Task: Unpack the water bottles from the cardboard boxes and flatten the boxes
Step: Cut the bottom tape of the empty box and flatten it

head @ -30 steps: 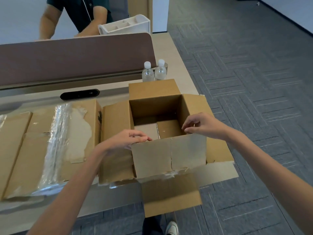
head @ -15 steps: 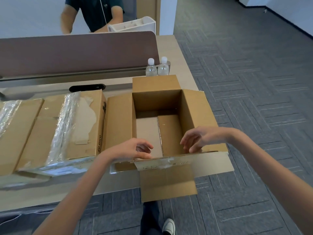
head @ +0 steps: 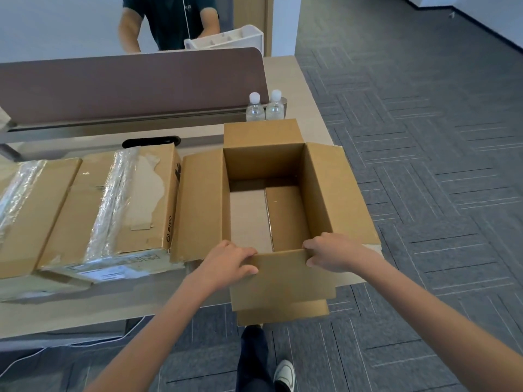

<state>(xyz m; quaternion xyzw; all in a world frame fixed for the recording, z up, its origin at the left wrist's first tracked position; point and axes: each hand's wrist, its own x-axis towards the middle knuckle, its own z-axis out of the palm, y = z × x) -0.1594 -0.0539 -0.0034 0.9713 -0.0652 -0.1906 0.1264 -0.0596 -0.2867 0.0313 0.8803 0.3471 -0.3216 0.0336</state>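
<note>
- The left hand (head: 229, 264) curls round the left edge of the near flap (head: 283, 281), and the right hand (head: 331, 254) grips its right edge.
- The open box (head: 319, 193) sits at the tabletop's (head: 113, 309) right end, flaps spread, bottom showing.
- Two water bottles (head: 255, 110) stand upright just behind it.
- A taped box (head: 141, 199) lies alongside, left.

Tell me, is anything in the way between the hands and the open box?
No, nothing visible is. The left hand and the right hand grip the open box at its near edge, fingers curled over the cardboard. Its inside looks empty.
</note>
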